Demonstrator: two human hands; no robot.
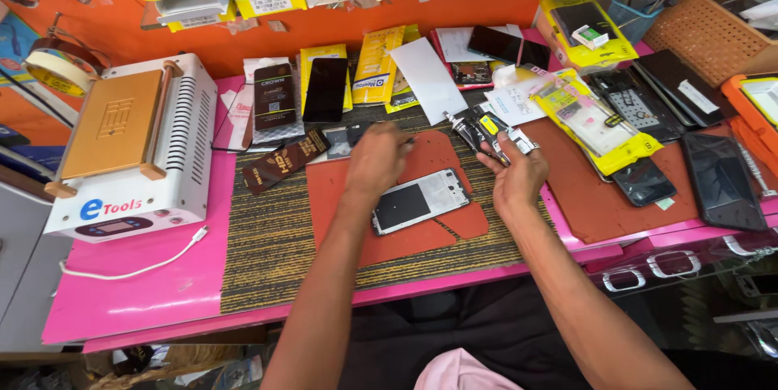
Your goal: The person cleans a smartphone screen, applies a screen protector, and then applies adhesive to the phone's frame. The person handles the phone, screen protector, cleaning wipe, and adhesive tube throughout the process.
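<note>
Phone frame [420, 200], silver with a dark panel, lies flat on the red mat [405, 232] just below both hands. Right hand [519, 175] has its grip clamped on a black glue tube [478, 132]; left hand [377, 159] hovers above, its grip hidden, so I cannot tell.

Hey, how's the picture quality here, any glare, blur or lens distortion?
Head view: bright, even light and sharp focus; the pink bench edge bows from wide-angle distortion; soft glare on the dark phone screen; left hand and right hand show no blur.
</note>
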